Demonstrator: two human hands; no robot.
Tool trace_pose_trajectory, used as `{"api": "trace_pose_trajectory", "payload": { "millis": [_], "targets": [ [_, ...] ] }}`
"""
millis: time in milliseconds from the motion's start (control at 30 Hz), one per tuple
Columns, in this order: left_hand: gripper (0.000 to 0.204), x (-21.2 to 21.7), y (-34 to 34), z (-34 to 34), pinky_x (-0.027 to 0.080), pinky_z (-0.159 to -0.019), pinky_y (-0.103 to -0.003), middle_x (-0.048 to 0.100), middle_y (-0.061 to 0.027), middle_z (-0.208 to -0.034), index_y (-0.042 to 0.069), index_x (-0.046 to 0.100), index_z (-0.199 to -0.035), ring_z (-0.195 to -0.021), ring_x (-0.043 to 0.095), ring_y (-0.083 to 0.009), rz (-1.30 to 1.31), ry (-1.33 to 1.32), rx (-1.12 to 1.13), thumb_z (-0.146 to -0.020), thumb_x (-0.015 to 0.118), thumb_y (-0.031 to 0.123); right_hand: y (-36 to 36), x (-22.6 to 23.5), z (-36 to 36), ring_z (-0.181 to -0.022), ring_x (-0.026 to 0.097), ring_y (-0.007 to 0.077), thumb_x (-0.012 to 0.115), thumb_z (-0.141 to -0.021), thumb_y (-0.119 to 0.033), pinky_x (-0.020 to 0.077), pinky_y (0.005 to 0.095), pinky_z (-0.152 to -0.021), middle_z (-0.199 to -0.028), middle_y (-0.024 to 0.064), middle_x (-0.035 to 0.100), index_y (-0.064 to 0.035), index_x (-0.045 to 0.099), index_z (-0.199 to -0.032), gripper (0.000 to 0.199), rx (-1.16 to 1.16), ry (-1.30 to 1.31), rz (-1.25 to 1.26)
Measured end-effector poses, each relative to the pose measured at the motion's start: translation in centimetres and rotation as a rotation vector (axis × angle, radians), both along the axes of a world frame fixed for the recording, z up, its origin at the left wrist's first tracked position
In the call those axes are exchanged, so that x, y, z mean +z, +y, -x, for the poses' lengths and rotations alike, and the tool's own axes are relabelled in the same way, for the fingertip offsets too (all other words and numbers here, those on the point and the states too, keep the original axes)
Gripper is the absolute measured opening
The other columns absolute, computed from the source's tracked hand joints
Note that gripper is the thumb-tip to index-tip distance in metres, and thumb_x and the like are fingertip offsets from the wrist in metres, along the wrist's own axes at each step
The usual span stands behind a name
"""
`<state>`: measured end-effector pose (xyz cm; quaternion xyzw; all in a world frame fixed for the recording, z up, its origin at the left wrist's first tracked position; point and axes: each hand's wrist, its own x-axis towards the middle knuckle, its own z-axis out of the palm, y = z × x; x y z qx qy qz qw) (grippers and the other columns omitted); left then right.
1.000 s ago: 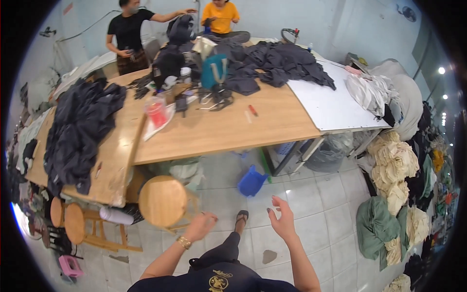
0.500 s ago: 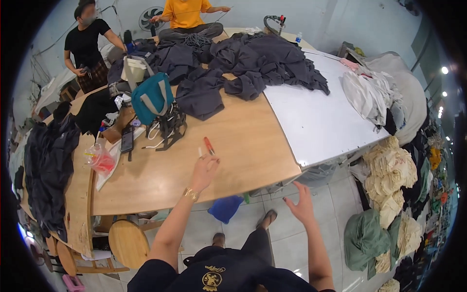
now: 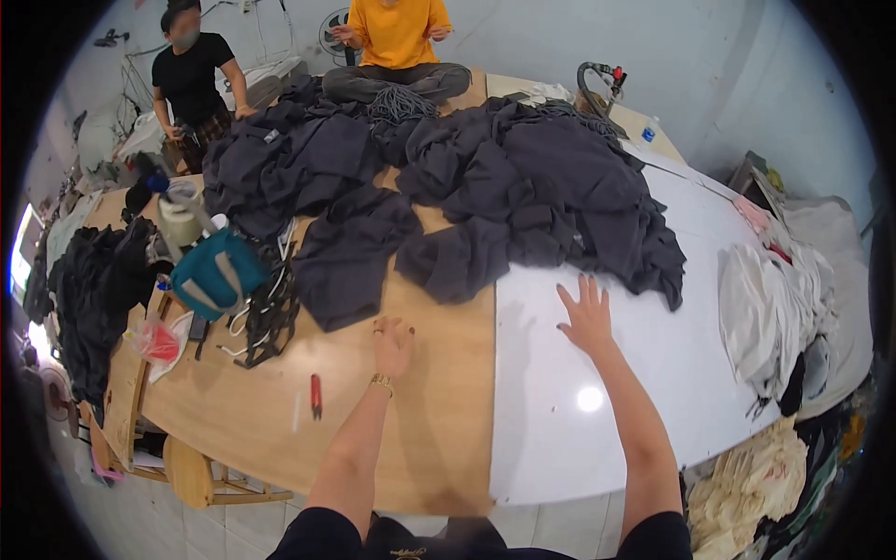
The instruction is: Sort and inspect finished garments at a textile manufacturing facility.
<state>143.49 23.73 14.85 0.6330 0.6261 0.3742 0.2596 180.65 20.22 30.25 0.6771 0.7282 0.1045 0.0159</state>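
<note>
Dark grey garments (image 3: 551,187) lie heaped across the far half of the table. My right hand (image 3: 587,317) is over the white board (image 3: 541,420), fingers spread and open, just short of the heap's near edge. My left hand (image 3: 393,348), with a gold bracelet at the wrist, hovers above the wooden tabletop (image 3: 439,429) near a dark garment piece (image 3: 350,261). Its fingers are loosely bent and hold nothing. A slim red tool (image 3: 315,397) rests on the wood left of that forearm.
Left stand a teal bag (image 3: 219,275), black straps (image 3: 266,322) and a cup with red contents (image 3: 157,343). White cloth (image 3: 770,308) is piled right. A person in yellow (image 3: 397,37) sits cross-legged on the table; another in black (image 3: 193,84) stands far left. A stool (image 3: 189,471) is below.
I have moved closer to the table. Both hands have reached forward: the right from beyond the table's edge to over the white board, the left past the red tool toward the garments.
</note>
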Motion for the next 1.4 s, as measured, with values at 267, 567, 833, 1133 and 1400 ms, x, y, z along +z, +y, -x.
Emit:
{"api": "trace_pose_trajectory", "payload": {
  "millis": [267, 567, 833, 1133, 1400],
  "targets": [
    [0.079, 3.3, 0.9, -6.8, 0.015, -0.108, -0.055, 0.026, -0.0287, -0.144, 0.015, 0.041, -0.139, -0.134, 0.021, -0.0448, 0.136, 0.623, 0.221, -0.075, 0.056, 0.060, 24.3, -1.3, -4.9, -0.140, 0.010, 0.0409, 0.082, -0.045, -0.058, 0.0110, 0.0674, -0.107, -0.154, 0.0112, 0.012, -0.0358, 0.028, -0.144, 0.114, 0.187, -0.516, 0.078],
    [0.077, 4.8, 1.6, -6.1, 0.014, -0.109, -0.053, 0.025, -0.0274, -0.145, 0.015, 0.039, -0.138, -0.136, 0.017, -0.0439, 0.236, 0.595, 0.188, -0.075, 0.060, 0.054, 33.9, -3.2, -9.2, -0.091, 0.057, 0.0262, 0.081, -0.054, -0.028, 0.0427, 0.0430, -0.082, -0.088, 0.0045, 0.060, -0.0166, 0.062, -0.090, 0.043, 0.275, -0.024, -0.190],
    [0.078, 4.4, 1.2, -6.2, 0.014, -0.109, -0.053, 0.028, -0.0270, -0.143, 0.015, 0.040, -0.137, -0.135, 0.019, -0.0424, 0.173, 0.587, 0.180, -0.073, 0.063, 0.053, 18.3, 0.1, -26.4, -0.082, 0.064, 0.0365, 0.078, -0.057, -0.028, 0.0515, 0.0444, -0.073, -0.087, 0.0169, 0.067, -0.0046, 0.062, -0.101, 0.052, -0.442, 0.146, -0.284],
    [0.061, 2.9, 13.0, -16.8, 0.031, -0.104, -0.049, 0.041, -0.0241, -0.129, 0.008, 0.056, -0.115, -0.121, 0.037, -0.0399, -0.061, 0.257, -0.147, -0.060, 0.079, 0.019, 9.1, 8.3, -33.5, -0.102, 0.057, 0.0417, 0.079, -0.057, -0.021, 0.0472, 0.0448, -0.084, -0.106, 0.0248, 0.061, 0.0012, 0.053, -0.119, 0.071, -0.535, 0.115, -0.402],
    [0.065, 9.3, 13.7, -18.1, 0.045, -0.094, -0.038, 0.041, -0.0156, -0.136, 0.010, 0.050, -0.128, -0.113, 0.052, -0.0291, -0.177, -0.424, -0.707, -0.069, 0.075, 0.023, 29.9, 13.6, -8.5, -0.102, 0.056, 0.0394, 0.079, -0.057, -0.034, 0.0446, 0.0424, -0.090, -0.110, 0.0221, 0.057, -0.0082, 0.048, -0.130, 0.083, 0.184, 0.156, 0.343]
  ]
}}
